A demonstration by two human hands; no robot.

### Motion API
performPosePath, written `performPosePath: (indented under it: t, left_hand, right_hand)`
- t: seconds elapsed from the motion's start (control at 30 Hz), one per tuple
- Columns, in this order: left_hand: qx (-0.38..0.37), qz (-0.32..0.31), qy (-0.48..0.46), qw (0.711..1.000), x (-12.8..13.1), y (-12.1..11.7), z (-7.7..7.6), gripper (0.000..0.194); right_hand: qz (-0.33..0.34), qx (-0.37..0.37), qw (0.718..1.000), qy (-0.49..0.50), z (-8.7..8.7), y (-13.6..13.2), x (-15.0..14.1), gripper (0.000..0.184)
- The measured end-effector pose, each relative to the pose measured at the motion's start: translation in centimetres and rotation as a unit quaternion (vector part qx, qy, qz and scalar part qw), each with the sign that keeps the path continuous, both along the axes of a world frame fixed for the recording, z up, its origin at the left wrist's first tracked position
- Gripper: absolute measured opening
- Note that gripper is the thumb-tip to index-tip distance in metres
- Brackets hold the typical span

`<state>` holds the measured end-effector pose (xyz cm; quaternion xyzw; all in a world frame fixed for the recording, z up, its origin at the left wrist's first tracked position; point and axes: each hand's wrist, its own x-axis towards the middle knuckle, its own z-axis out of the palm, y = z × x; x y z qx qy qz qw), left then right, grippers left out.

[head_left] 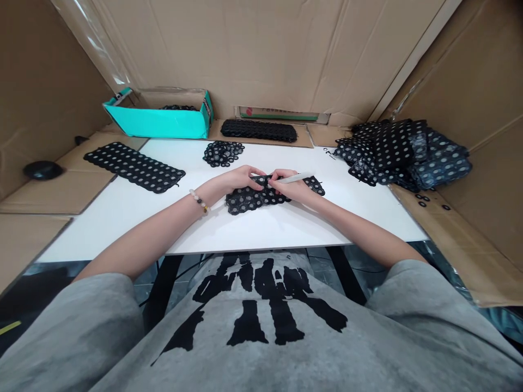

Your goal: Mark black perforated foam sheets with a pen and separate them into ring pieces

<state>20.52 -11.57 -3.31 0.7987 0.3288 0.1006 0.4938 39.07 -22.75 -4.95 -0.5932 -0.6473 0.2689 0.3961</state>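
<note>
A black sheet with rows of pale round spots lies on the white table in front of me. My left hand pinches its upper edge near the middle, thumb and fingers closed on it. Close beside, my right hand grips a slim white pen-like tool, whose back end points up to the right. Its tip is hidden at the fingers, over the sheet, so I cannot make out its kind. Just beyond my hands sits a heap of small black rings.
Another spotted black sheet lies at left. A turquoise box holding black pieces and a stack of black strips stand at the back. Spotted sheets are piled at right, near loose rings. A black mouse rests far left. Cardboard walls surround the table.
</note>
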Motion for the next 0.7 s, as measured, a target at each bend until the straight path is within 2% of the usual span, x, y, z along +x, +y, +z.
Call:
performPosePath:
  t: [0.17, 0.23, 0.3, 0.37, 0.5, 0.6, 0.7]
  left_hand:
    - [-0.066, -0.023, -0.012, 0.998, -0.3, 0.2, 0.5, 0.066]
    - [-0.071, -0.033, 0.001, 0.997, -0.3, 0.5, 0.6, 0.067]
    - [-0.034, -0.038, 0.025, 0.998, -0.2, 0.7, 0.5, 0.063]
    - [0.042, -0.041, 0.045, 0.997, -0.1, 1.0, 0.2, 0.051]
    - [0.162, -0.058, 0.051, 0.984, 0.3, 1.1, -0.5, 0.035]
    - [0.179, -0.076, 0.045, 0.980, 0.4, 0.9, -0.6, 0.036]
    - [0.170, -0.083, 0.039, 0.981, 0.3, 0.7, -0.5, 0.040]
  right_hand:
    - [-0.030, 0.065, 0.995, -0.066, 0.0, 0.5, -0.8, 0.016]
    - [-0.029, 0.046, 0.996, -0.068, 0.1, 0.7, -0.5, 0.016]
    - [-0.015, -0.012, 0.999, -0.048, 0.4, 0.7, 0.2, 0.017]
    - [-0.013, -0.063, 0.997, -0.029, 0.9, 0.6, 1.2, 0.015]
    - [-0.024, -0.109, 0.993, 0.044, 1.5, 0.9, 2.4, 0.013]
    - [-0.014, -0.113, 0.987, 0.118, 1.1, 1.3, 2.0, 0.018]
    - [-0.007, -0.083, 0.990, 0.111, 0.3, 1.7, 1.3, 0.021]
